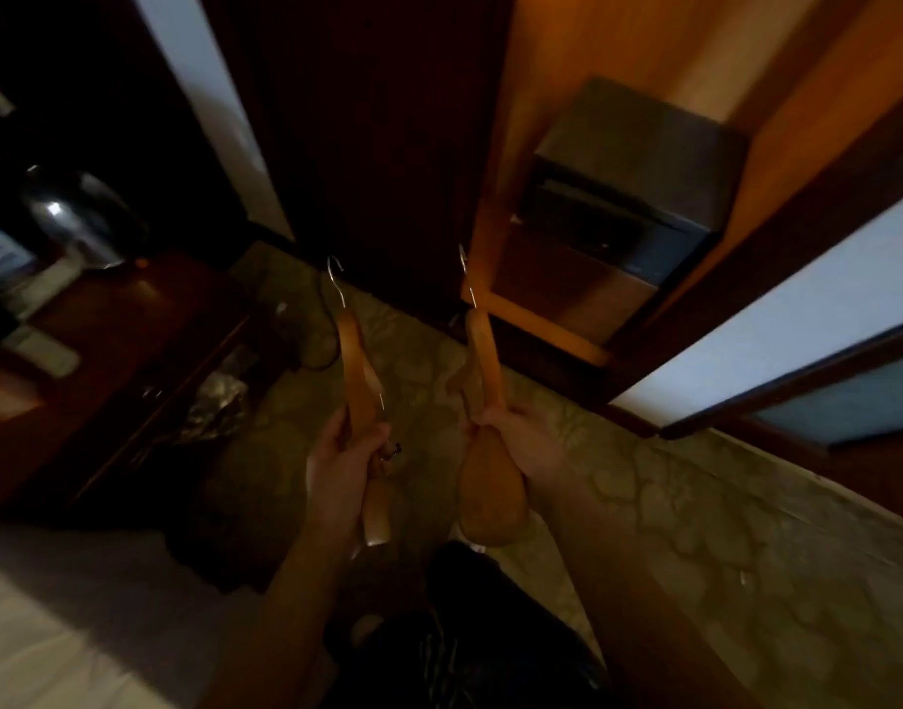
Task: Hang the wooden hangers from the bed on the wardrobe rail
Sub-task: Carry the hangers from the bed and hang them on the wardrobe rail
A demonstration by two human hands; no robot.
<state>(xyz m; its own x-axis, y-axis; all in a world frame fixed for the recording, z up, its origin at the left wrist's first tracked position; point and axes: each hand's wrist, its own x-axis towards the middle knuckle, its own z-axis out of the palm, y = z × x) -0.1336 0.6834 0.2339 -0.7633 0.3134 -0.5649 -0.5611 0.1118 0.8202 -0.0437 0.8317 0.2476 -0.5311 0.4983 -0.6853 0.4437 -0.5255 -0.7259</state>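
My left hand (339, 465) grips a wooden hanger (358, 373) by its middle, its metal hook pointing away from me toward the dark wardrobe door. A second wooden hanger (485, 360) is held in my right hand (523, 445), hook forward, close to the open wardrobe (567, 53) with its lit orange interior. Both hangers are edge-on over the patterned carpet. The wardrobe rail is out of view. The bed (55, 621) shows as a pale corner at the lower left.
A grey safe box (628, 197) sits inside the wardrobe base. A dark wooden desk (112, 340) at the left carries a metal kettle (76, 217) and a remote. A dark door frame with white panels (776, 324) runs along the right. My dark-trousered leg is below.
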